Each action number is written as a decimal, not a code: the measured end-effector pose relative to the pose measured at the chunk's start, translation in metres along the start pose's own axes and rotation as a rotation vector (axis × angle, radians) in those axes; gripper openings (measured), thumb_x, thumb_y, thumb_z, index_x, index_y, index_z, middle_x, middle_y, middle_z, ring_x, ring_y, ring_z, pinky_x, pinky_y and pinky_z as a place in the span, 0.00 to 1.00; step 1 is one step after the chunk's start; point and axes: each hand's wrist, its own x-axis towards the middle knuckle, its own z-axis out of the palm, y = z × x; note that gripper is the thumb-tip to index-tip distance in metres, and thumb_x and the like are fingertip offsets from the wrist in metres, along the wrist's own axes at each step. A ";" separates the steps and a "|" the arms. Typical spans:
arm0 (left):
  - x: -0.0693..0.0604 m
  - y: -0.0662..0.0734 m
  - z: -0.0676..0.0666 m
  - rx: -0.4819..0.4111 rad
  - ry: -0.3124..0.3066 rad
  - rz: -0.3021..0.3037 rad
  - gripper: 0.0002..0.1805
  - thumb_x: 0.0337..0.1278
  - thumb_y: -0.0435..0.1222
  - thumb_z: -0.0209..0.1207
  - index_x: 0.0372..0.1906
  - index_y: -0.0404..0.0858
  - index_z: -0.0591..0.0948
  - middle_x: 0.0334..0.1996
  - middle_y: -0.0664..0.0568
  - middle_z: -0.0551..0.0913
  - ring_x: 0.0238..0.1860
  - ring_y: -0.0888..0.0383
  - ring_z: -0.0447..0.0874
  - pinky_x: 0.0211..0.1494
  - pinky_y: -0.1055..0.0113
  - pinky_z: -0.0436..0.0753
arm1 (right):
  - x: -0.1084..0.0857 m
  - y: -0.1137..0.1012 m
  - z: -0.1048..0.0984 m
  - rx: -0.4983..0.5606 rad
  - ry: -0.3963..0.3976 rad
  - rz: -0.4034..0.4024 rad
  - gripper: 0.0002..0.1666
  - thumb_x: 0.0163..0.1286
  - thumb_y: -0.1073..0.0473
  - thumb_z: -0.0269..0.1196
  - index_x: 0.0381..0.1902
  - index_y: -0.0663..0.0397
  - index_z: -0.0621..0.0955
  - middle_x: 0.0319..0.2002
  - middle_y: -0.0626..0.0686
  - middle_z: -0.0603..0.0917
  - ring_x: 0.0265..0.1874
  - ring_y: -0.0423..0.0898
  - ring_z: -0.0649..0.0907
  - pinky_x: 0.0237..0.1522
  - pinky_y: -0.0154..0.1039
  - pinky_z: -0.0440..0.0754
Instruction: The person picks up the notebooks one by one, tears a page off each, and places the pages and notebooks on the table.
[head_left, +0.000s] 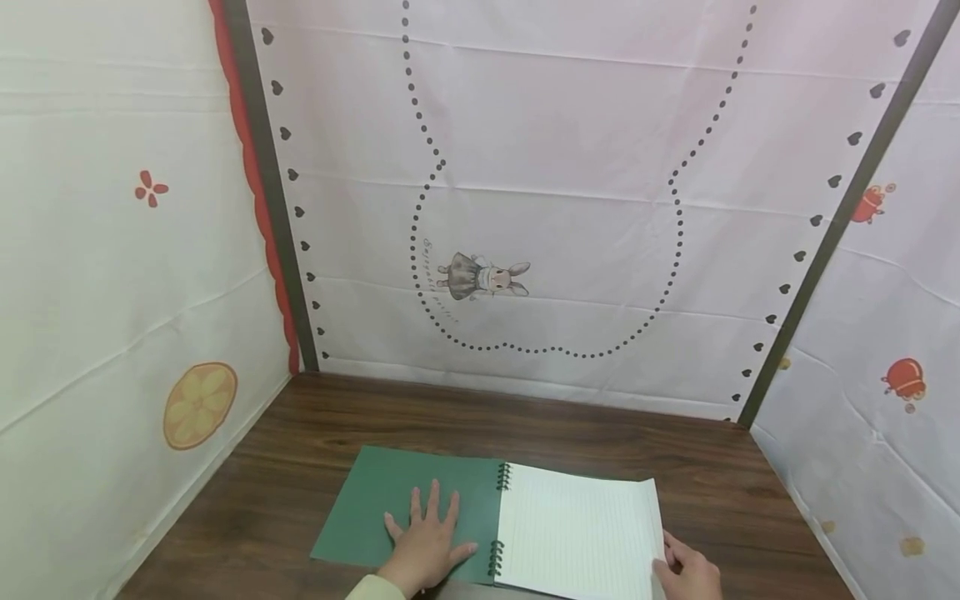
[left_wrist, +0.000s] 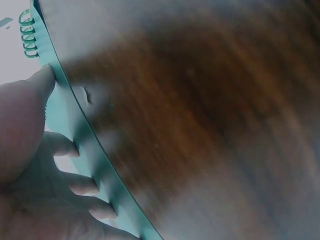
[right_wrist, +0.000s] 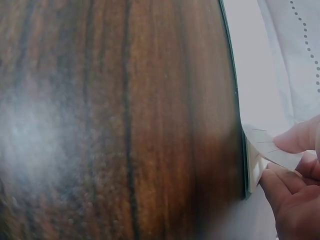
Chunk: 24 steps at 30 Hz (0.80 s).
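On the dark-brown, wood-grain table (head_left: 555,417), the spiral-bound, green-covered notebook (head_left: 483,508) lies open, and the left hand (head_left: 422,550) rests on its green cover (head_left: 360,517), fingers spread! Over at the right edge, the right hand (head_left: 688,575) pinches the white, lined paper sheet (head_left: 577,529) between thumb and fingers, its edge bent upward.

- Solid green cover (head_left: 382,492) lies beneath the left hand (head_left: 423,550).
- White page (head_left: 573,533), finely ruled, pinched by the right hand (head_left: 690,573).
- Dark-streaked brown tabletop (head_left: 247,508) shows beside that grip.
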 end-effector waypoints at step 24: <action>-0.001 -0.004 -0.002 -0.008 -0.002 0.007 0.45 0.56 0.62 0.56 0.73 0.41 0.63 0.75 0.33 0.50 0.72 0.23 0.44 0.53 0.14 0.44 | -0.002 0.001 0.002 -0.023 0.037 -0.045 0.14 0.55 0.65 0.61 0.15 0.55 0.68 0.55 0.68 0.80 0.26 0.43 0.74 0.25 0.32 0.65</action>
